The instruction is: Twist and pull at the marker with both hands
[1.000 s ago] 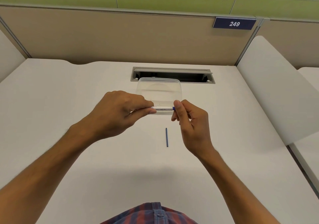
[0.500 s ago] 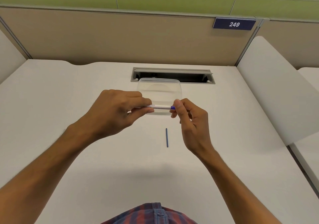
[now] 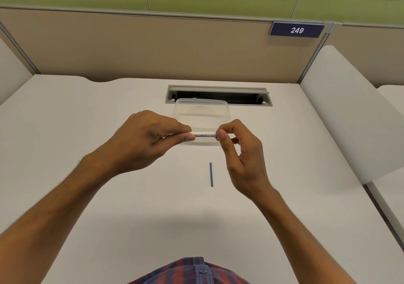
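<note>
I hold a white pen level above the white desk, in front of a clear plastic container. My left hand grips the pen's left part, thumb and fingers curled round the barrel. My right hand pinches the pen's right end between thumb and forefinger, and that end is hidden by the fingers. A thin blue refill lies on the desk just below my right hand, pointing away from me.
A grey cable slot opens in the desk behind the container. Beige partition panels close the back, with a blue 249 sign. A white side divider stands at the right.
My right thumb and forefinger have closed over the pen's blue right tip, which showed before. Both hands stay at about the same spot.
</note>
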`<state>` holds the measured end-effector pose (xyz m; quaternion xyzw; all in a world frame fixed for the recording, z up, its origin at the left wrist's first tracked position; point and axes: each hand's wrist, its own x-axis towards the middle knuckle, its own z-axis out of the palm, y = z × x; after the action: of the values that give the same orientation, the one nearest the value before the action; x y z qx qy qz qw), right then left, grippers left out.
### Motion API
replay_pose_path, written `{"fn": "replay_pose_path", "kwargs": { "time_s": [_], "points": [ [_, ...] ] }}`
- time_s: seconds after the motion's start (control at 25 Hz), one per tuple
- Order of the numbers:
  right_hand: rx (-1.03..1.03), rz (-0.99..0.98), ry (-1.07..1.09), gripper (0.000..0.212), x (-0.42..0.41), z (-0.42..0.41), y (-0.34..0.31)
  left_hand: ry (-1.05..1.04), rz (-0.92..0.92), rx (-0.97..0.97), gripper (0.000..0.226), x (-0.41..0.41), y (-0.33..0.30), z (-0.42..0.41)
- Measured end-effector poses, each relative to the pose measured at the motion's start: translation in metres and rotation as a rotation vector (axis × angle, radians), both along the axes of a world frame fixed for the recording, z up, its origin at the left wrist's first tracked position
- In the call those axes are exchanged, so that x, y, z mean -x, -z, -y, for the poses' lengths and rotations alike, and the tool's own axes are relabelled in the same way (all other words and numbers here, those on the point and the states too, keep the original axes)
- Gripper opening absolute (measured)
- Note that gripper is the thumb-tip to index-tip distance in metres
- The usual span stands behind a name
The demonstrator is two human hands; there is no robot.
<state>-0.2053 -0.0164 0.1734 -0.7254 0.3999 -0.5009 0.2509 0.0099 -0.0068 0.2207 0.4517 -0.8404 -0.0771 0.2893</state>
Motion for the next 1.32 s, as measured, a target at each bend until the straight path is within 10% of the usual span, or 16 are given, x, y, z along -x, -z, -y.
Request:
{"fn": "replay_pose_path", "kwargs": {
  "time_s": [0.48,0.92,1.32],
  "points": [
    [-0.306,0.153,-0.050,0.040,-0.0030,-0.0006,-0.0021,0.006,0.079,0.110,0.029,0.0008,-0.0033,-0.0021],
    [-0.017,0.007,-0.022,0.011,0.0050,-0.0048,-0.0085,0.006,-0.075,-0.059,0.031,-0.0018,-0.0016,-0.0001],
    [-0.180,0.056,0.032,0.024,-0.0012,-0.0036,-0.0081,-0.015,0.052,0.084,0.030,0.0009,-0.0009,0.0000]
  ]
}}
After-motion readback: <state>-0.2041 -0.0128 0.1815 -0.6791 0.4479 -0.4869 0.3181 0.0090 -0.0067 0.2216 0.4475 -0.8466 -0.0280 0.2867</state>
